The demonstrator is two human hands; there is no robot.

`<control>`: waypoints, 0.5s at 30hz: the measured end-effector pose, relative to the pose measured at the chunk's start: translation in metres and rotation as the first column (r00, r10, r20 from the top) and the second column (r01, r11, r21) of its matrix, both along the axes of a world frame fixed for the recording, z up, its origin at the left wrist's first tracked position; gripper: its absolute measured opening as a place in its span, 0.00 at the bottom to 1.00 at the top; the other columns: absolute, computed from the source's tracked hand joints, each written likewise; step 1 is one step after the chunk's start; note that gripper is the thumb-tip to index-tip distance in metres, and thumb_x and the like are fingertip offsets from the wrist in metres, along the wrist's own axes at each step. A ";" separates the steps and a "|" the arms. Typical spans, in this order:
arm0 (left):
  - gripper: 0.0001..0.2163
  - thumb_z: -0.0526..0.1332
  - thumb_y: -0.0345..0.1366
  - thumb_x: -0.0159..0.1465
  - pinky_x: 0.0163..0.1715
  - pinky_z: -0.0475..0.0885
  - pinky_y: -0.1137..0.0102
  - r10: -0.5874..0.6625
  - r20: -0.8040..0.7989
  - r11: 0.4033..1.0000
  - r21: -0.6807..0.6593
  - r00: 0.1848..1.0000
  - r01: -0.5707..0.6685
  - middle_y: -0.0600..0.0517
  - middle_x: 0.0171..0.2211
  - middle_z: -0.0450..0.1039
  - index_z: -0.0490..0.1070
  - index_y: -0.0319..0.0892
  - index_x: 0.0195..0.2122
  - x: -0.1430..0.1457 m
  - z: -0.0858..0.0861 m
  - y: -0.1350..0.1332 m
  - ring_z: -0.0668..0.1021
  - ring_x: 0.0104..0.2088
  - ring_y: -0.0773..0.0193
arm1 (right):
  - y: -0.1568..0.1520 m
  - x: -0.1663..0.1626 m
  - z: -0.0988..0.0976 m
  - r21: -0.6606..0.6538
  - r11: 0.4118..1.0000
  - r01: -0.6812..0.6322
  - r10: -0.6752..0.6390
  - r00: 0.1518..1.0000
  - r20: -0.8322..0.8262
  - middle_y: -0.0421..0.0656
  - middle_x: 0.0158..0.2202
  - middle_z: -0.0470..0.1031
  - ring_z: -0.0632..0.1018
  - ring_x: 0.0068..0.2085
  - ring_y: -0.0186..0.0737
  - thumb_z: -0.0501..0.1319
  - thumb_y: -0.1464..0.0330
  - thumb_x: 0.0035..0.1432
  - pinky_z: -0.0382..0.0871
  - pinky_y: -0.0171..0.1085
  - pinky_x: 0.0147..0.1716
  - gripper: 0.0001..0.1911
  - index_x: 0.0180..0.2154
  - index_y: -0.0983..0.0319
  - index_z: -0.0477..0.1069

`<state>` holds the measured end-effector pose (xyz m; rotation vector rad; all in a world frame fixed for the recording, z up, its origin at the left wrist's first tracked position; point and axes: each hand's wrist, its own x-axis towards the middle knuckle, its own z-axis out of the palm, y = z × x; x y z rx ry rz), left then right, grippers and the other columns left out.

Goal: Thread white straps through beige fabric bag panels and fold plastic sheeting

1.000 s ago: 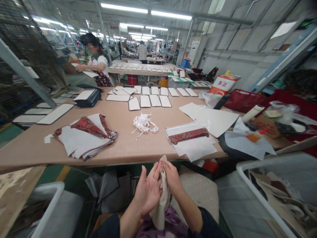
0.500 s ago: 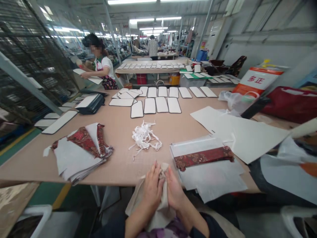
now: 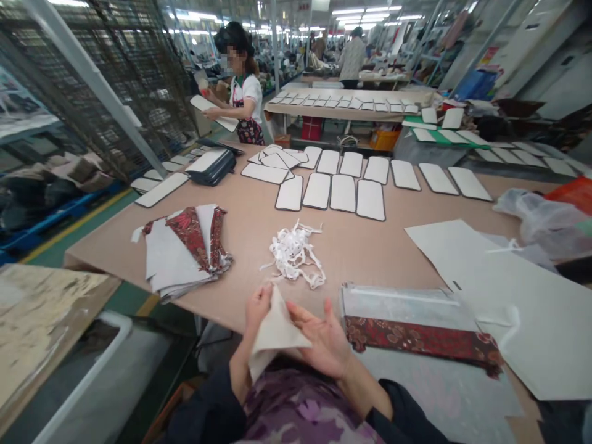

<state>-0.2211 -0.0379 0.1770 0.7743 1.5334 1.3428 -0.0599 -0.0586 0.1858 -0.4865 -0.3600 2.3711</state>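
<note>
A cream piece of cloth [image 3: 276, 330] hangs in front of me at the table's near edge. My left hand [image 3: 257, 311] is closed on its upper left edge. On the other side my right hand [image 3: 324, 339] is open, palm up and fingers spread, touching or just beside the cloth's right side. Just beyond lies a tangle of white strips [image 3: 296, 251]. To the left is a stack of grey-backed, red patterned fabric pieces [image 3: 185, 250]. On the right, a red patterned strip [image 3: 420, 342] lies across grey translucent sheets [image 3: 462, 388].
Several white dark-edged panels [image 3: 342, 192] lie across the far part of the brown table [image 3: 231, 185]. A large white sheet [image 3: 518, 302] covers the right side, near a plastic bag [image 3: 546, 216]. A co-worker [image 3: 240, 86] stands beyond the table, holding a white panel.
My view has swung to the right. My hands, earlier pressed together around the crumpled cloth, are now apart; the right has opened and the cloth is spread out from the left.
</note>
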 end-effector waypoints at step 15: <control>0.14 0.49 0.41 0.63 0.34 0.69 0.67 0.058 -0.690 0.917 0.322 0.722 0.234 0.47 0.31 0.72 0.70 0.41 0.30 -0.012 -0.020 -0.102 0.73 0.34 0.59 | -0.030 -0.109 -0.042 0.030 0.992 -0.126 0.117 0.969 0.218 0.49 0.45 0.73 0.68 0.51 0.44 0.57 0.42 0.40 0.59 0.44 0.51 0.34 0.42 0.59 0.72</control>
